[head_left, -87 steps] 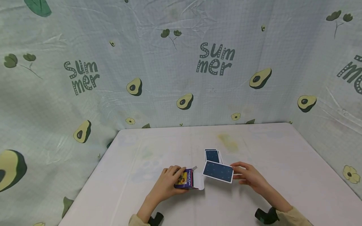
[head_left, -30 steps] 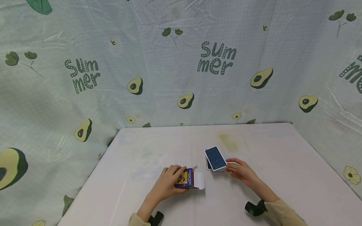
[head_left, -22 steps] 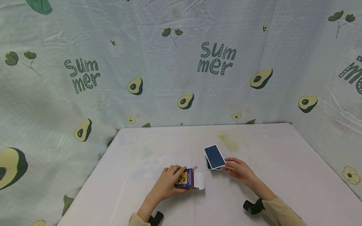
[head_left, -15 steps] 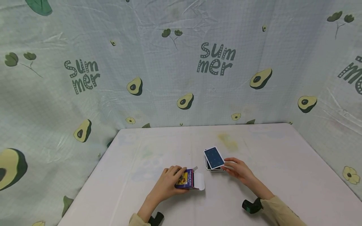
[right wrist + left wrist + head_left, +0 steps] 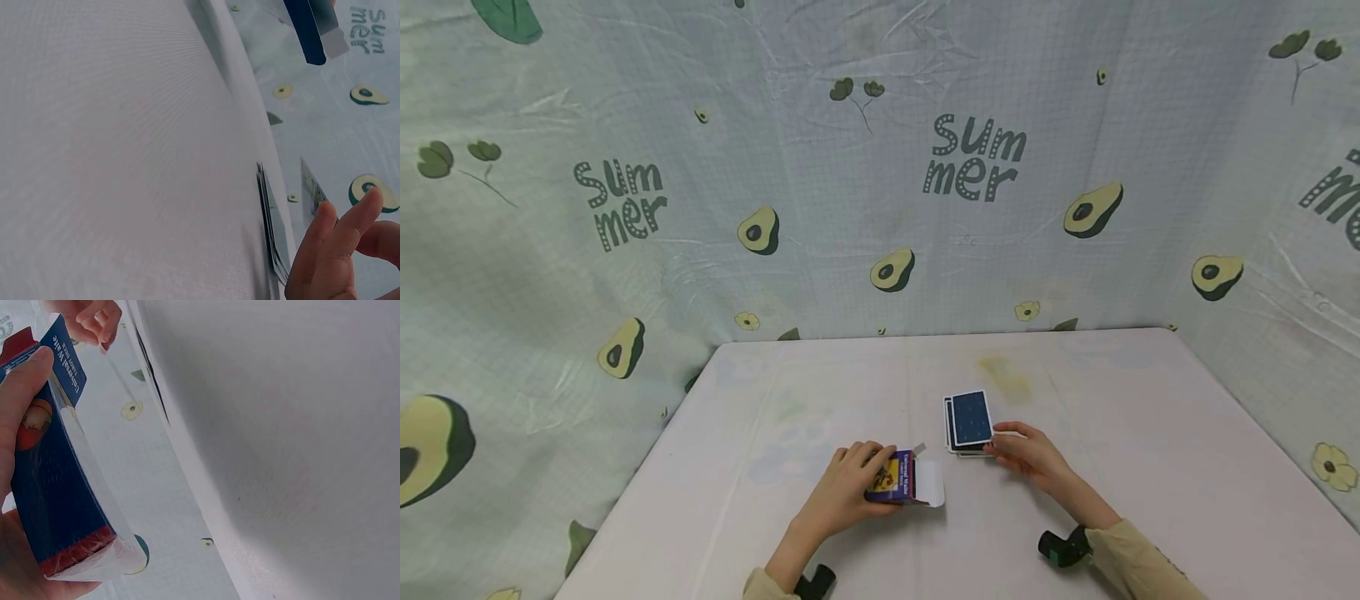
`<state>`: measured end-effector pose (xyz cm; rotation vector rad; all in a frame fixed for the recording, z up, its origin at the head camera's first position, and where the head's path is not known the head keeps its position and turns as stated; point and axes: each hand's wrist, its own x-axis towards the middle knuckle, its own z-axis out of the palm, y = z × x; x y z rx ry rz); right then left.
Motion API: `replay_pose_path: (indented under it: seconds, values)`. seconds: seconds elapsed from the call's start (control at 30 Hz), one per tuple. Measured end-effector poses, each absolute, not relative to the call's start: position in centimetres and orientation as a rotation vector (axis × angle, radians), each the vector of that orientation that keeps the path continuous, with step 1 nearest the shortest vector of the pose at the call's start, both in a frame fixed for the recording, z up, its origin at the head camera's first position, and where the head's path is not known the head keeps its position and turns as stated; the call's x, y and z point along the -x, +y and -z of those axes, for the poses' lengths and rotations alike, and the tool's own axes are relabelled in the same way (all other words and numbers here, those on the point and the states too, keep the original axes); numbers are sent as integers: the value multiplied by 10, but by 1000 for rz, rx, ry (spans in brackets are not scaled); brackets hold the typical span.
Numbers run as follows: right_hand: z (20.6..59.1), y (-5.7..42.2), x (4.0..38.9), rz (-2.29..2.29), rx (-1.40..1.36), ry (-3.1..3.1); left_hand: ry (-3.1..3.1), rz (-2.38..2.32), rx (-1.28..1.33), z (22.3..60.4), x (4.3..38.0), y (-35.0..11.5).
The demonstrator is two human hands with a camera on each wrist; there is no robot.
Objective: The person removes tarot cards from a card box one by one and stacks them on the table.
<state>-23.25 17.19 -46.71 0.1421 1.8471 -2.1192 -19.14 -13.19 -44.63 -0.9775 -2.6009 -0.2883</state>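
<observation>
Wrapping the open blue-and-yellow cardboard box (image 5: 892, 477), the left hand (image 5: 850, 477) keeps its grip box-wide; light pressure should avoid crushing it. Rightward on the white surface (image 5: 820, 379) lies the flat pile of white-bordered cards (image 5: 950, 427). Above it, the right hand's (image 5: 1028, 456) grip, nearly closed, pinches the blue-backed rectangular card (image 5: 972, 418) by its edge; lowering it level and square seems best. Counts: 2 hands, 1 box, 1 pile (cards uncountable), 1 lifted card.

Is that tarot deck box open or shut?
Open: the tarot deck box in the left hand has its white end flap sticking out.
</observation>
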Motion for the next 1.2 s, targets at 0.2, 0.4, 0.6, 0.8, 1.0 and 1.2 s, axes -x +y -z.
replay_pose_path:
  seconds: [0.2, 0.4, 0.6, 0.8, 1.0, 1.2]
  values:
    - [471, 170, 234, 2072, -217, 1885, -2633, 304, 971, 446, 191, -132]
    - [473, 168, 234, 2035, -291, 1913, -2636, 298, 970, 445, 191, -132]
    - [473, 166, 235, 1987, -310, 1962, -2636, 293, 973, 445, 191, -132]
    - [471, 164, 236, 1912, -310, 2045, -2630, 299, 974, 445, 191, -132]
    - [471, 164, 236, 1856, -306, 2096, -2625, 297, 975, 446, 191, -132]
    - [469, 166, 235, 1817, -310, 2116, -2625, 304, 976, 446, 191, -132]
